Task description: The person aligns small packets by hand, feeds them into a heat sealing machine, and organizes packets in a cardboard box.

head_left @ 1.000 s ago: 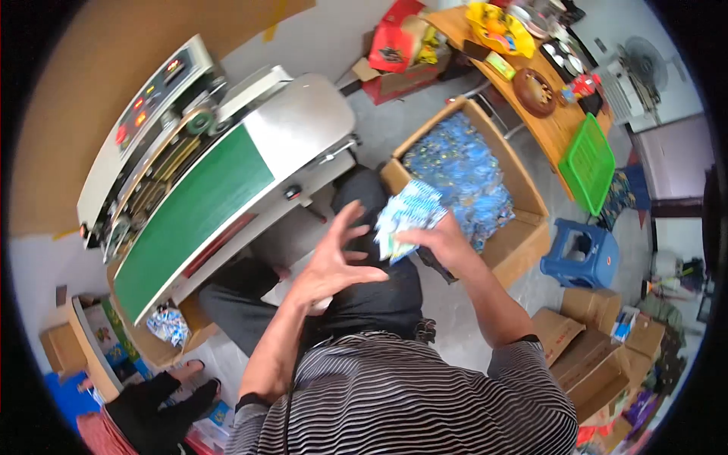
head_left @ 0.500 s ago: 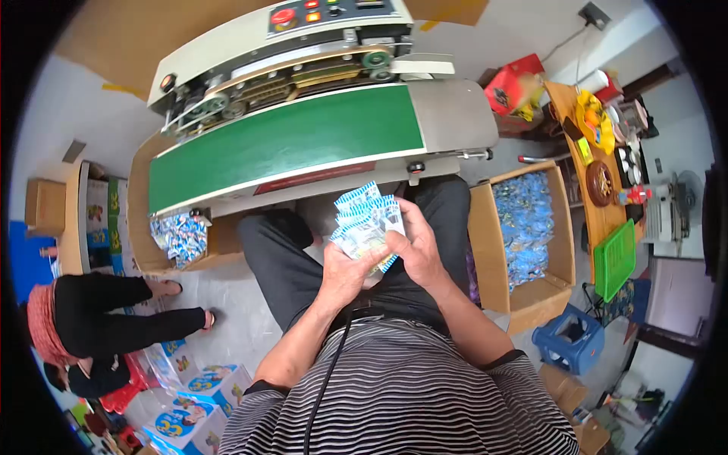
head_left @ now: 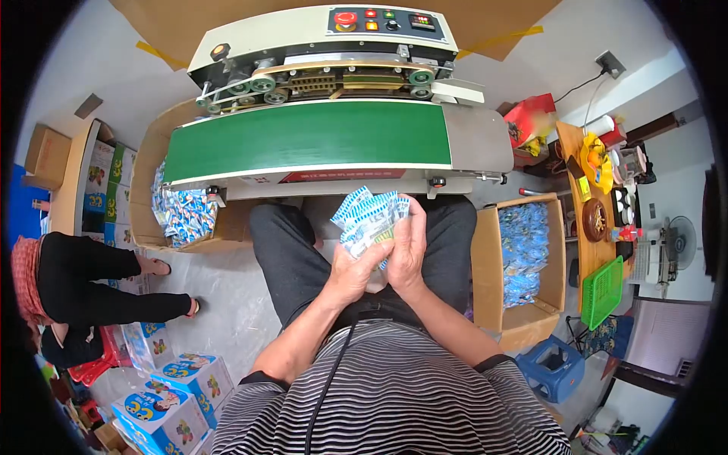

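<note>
Several small blue-and-white printed packets (head_left: pixel 369 221) are fanned out in front of me, above my lap. My left hand (head_left: pixel 353 273) is closed on their lower left side, its thumb lying across the front. On the right side, my right hand (head_left: pixel 406 256) is closed around the packets too, with its fingers up along their edge. Parts of the packets are hidden behind my fingers. Beyond them stands a band sealing machine (head_left: pixel 318 72) with a green conveyor belt (head_left: pixel 307 136).
On the right, a cardboard box (head_left: pixel 489 265) holds blue clear-wrapped packets (head_left: pixel 523 246). At the belt's left end, another box (head_left: pixel 144 197) holds blue-and-white packets (head_left: pixel 186 216). A person (head_left: pixel 83 273) bends over on the left near printed cartons (head_left: pixel 155 409). A blue stool (head_left: pixel 552 368) stands right.
The view has shifted, so the machine now sits further right and its control panel shows fully. My right thumb has moved off the front of the packets, which both hands still hold.
</note>
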A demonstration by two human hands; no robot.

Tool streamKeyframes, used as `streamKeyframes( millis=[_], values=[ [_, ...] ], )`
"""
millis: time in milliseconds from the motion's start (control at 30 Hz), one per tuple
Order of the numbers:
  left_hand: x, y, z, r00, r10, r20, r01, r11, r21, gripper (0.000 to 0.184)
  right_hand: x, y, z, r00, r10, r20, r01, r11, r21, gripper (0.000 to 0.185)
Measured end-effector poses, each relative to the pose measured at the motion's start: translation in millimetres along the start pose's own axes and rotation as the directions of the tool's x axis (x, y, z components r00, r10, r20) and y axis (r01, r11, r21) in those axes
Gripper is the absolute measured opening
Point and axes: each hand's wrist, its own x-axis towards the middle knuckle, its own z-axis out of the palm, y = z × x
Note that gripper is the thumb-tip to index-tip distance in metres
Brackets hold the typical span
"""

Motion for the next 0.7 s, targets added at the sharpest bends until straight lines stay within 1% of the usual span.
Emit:
streamKeyframes(
  millis=[67, 100, 133, 167, 200, 233, 267, 300, 333, 367, 467, 500, 600, 633, 700],
  values=[
    [6, 3, -6, 0.999, 0.040, 0.016, -0.042, 0.993, 0.112, 0.034, 5, -1, 4, 0.998, 0.011, -0.055, 0.001, 0.980, 0.200, 0.040],
    [9, 7, -8, 0.999, 0.044, 0.013, -0.045, 0.992, 0.115, 0.034, 9, -4, 0, 0.999, 0.011, -0.053, 0.000, 0.979, 0.204, 0.040],
    [14, 12, -8, 0.999, 0.029, 0.015, -0.031, 0.993, 0.115, 0.035, 15, -8, -11, 0.993, -0.114, 0.023, 0.113, 0.993, 0.044, 0.040],
    [19, 16, -9, 1.000, 0.013, 0.018, -0.015, 0.993, 0.113, 0.035, 21, -12, -24, 0.968, -0.223, 0.115, 0.236, 0.966, -0.110, 0.039],
    [21, 16, -10, 1.000, -0.009, 0.019, 0.006, 0.994, 0.110, 0.035, 23, -16, -33, 0.925, -0.308, 0.221, 0.359, 0.899, -0.251, 0.039],
    [22, 16, -12, 1.000, -0.016, 0.018, 0.014, 0.994, 0.108, 0.035, 26, -20, -36, 0.928, -0.301, 0.220, 0.353, 0.900, -0.257, 0.039],
    [24, 16, -14, 0.999, -0.028, 0.042, 0.023, 0.992, 0.124, 0.036, 31, -25, -39, 0.951, -0.129, 0.282, 0.191, 0.960, -0.204, 0.036],
    [26, 17, -16, 0.997, -0.040, 0.070, 0.030, 0.989, 0.142, 0.036, 38, -30, -40, 0.937, 0.037, 0.347, 0.020, 0.987, -0.160, 0.033],
    [30, 17, -16, 0.994, -0.054, 0.099, 0.037, 0.986, 0.161, 0.036, 43, -31, -42, 0.890, 0.195, 0.413, -0.156, 0.980, -0.126, 0.031],
    [32, 17, -16, 0.992, -0.063, 0.105, 0.046, 0.986, 0.163, 0.036, 47, -28, -46, 0.893, 0.198, 0.403, -0.159, 0.979, -0.128, 0.031],
    [34, 18, -17, 0.986, -0.107, 0.129, 0.069, 0.959, 0.274, 0.037, 52, -16, -51, 0.852, 0.236, 0.467, -0.275, 0.961, 0.016, 0.032],
    [35, 17, -19, 0.987, -0.107, 0.123, 0.070, 0.960, 0.273, 0.037, 52, -15, -50, 0.849, 0.239, 0.471, -0.279, 0.960, 0.015, 0.032],
    [39, 14, -27, 0.976, -0.158, 0.150, 0.136, 0.980, 0.147, 0.036, 49, -16, -42, 0.869, 0.360, 0.340, -0.390, 0.920, 0.022, 0.026],
    [40, 14, -27, 0.977, -0.155, 0.146, 0.134, 0.980, 0.144, 0.036, 50, -15, -41, 0.866, 0.362, 0.344, -0.393, 0.919, 0.020, 0.026],
    [42, 13, -28, 0.992, -0.123, 0.030, 0.118, 0.982, 0.146, 0.037, 49, -9, -38, 0.880, 0.344, 0.327, -0.387, 0.919, 0.074, 0.027]
  ],
)
